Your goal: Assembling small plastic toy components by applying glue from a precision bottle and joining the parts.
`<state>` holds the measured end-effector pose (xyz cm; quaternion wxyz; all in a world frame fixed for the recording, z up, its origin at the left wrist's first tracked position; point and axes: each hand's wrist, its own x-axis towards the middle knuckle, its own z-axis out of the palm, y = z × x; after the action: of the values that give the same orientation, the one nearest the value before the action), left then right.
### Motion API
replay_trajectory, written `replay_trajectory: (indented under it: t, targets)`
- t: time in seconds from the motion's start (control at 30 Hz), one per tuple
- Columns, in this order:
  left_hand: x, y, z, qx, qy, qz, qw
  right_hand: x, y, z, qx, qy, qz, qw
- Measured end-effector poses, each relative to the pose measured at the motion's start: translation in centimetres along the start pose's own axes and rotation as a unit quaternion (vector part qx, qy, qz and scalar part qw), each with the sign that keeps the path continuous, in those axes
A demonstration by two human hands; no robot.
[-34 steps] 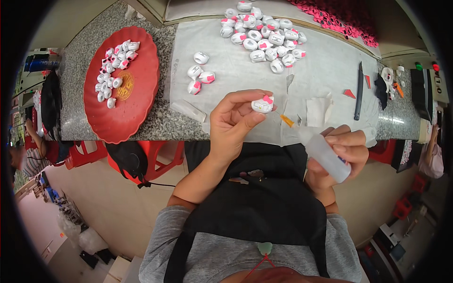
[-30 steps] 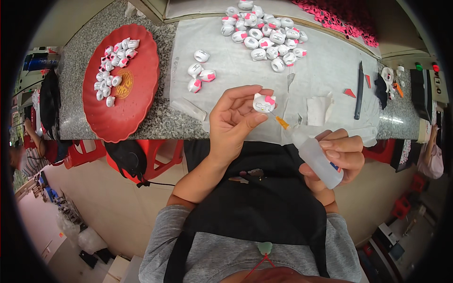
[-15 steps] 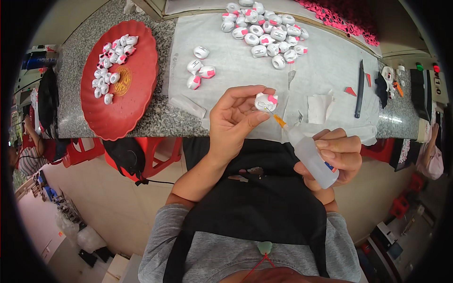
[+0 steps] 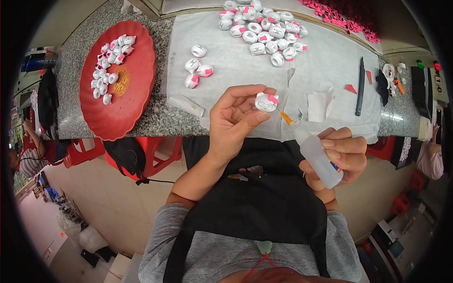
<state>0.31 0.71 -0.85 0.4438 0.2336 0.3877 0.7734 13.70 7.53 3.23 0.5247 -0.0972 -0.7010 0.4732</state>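
Observation:
Between the thumb and fingers of my left hand is a small white cat-head figure with a pink bow, its face turned up. My right hand grips a translucent squeeze bottle held at a slant. The bottle's orange needle tip points at the figure, and its thin needle ends close to the figure's right side; I cannot tell whether they touch. Beyond my left hand, several similar white pieces lie on the white sheet.
A bigger heap of white-and-pink pieces lies at the back. On the left, a red scalloped tray carries more pieces. A dark cutter-like tool, red scraps and a torn paper piece lie on the right. Red stools stand below the table edge.
The bottle in my right hand has drawn back slightly to the right, so its needle tip sits farther from the figure's middle. My left hand stays almost still.

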Motion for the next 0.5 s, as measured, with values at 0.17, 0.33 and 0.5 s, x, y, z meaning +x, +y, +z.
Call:
replay_trajectory:
  t: [0.17, 0.33, 0.5]
  targets:
    - [0.07, 0.04, 0.13, 0.004, -0.005, -0.004, 1.000, 0.30, 0.08, -0.14, -0.022, -0.029, -0.012, 0.999]
    - [0.02, -0.14, 0.03, 0.003, -0.011, -0.005, 1.000, 0.19, 0.34, -0.09, -0.032, -0.044, -0.027, 0.998]
    - [0.03, -0.08, 0.03, 0.022, -0.019, 0.010, 1.000, 0.24, 0.41, -0.24, -0.030, -0.054, -0.032, 0.998]
